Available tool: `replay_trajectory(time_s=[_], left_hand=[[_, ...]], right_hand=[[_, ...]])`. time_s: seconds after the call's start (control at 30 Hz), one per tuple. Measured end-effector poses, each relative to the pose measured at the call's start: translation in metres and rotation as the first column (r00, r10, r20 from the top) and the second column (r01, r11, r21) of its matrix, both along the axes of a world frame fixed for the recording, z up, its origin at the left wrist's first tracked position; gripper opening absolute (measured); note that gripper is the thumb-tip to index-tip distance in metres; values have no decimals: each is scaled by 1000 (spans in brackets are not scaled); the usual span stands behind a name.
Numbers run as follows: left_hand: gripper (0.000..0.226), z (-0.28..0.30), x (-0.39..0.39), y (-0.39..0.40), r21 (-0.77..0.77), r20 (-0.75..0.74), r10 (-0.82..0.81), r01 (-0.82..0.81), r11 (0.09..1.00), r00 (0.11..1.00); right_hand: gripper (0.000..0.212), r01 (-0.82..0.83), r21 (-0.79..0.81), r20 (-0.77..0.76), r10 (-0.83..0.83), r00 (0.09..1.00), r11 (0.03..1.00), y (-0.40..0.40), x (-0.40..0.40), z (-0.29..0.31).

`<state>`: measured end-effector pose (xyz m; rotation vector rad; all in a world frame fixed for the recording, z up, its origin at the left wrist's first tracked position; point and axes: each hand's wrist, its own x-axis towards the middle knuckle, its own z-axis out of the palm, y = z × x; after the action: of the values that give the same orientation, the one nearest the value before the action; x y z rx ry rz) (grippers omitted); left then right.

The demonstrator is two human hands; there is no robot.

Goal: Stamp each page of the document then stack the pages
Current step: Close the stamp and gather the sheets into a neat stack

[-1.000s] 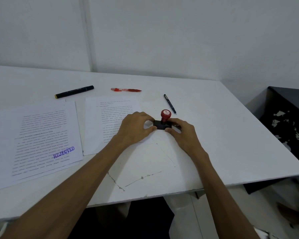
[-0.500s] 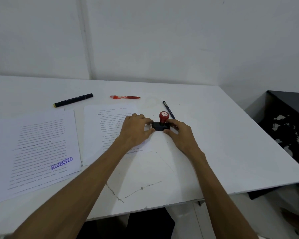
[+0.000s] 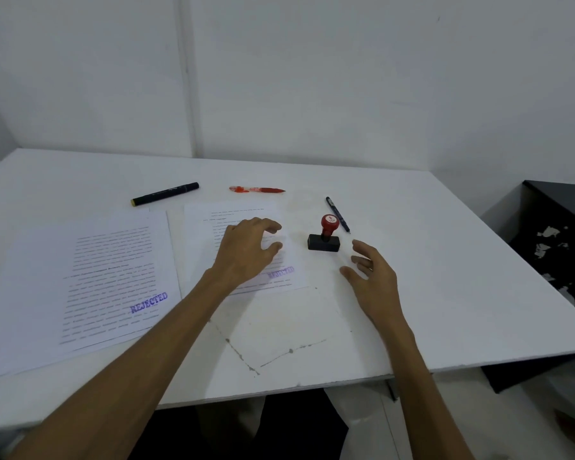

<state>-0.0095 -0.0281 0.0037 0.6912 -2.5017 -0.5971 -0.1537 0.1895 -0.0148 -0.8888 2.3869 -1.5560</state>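
Note:
A stamp (image 3: 324, 239) with a black base and a red knob stands upright on the white table (image 3: 445, 277), just right of the middle page. That middle page (image 3: 239, 212) bears a blue REJECTED mark at its lower right. My left hand (image 3: 246, 250) hovers over or rests on this page, fingers spread. My right hand (image 3: 372, 280) is open, a little to the right of and nearer than the stamp, not touching it. A second printed page (image 3: 107, 280) lies to the left with its own blue REJECTED mark.
A black marker (image 3: 165, 194), a red pen (image 3: 258, 189) and a dark pen (image 3: 337, 214) lie along the far side of the pages. A dark cabinet (image 3: 558, 240) stands right of the table. Cracks mark the table's near part.
Both hands have let go of the stamp and drawn back, the left over the page, the right to the right. The stamp stands alone, and a REJECTED mark shows on the middle page.

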Motion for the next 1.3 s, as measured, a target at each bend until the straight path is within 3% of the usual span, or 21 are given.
replay_trajectory(time_s=[0.23,0.43,0.63,0.77,0.87,1.1,1.3], left_hand=[[33,-2,51,-14,61,-23,146,-144,988,989],[40,-1,78,-17,159,-24,282,-275,948,959],[64,-1,86,-18,261,107,326,-343,902,939],[74,-2,87,-13,214,203,306,-347,913,930],[73,-1,85,-8,171,220,299,-338,925,929],[75,-10,85,-9,87,275,295,-329,940,915],[77,-13,84,-7,74,266,304,-334,940,915]], right_hand=[[41,-78,-18,-6,78,997,997,-5,39,1],[43,-199,8,-5,199,980,980,-39,67,7],[60,-221,154,-19,226,974,963,-72,80,11],[77,-191,337,-95,235,967,922,-91,88,10],[75,-145,382,-146,214,966,913,-97,91,11],[73,-129,333,-98,170,980,934,-99,92,4],[54,-101,89,26,99,995,991,-99,95,7]])
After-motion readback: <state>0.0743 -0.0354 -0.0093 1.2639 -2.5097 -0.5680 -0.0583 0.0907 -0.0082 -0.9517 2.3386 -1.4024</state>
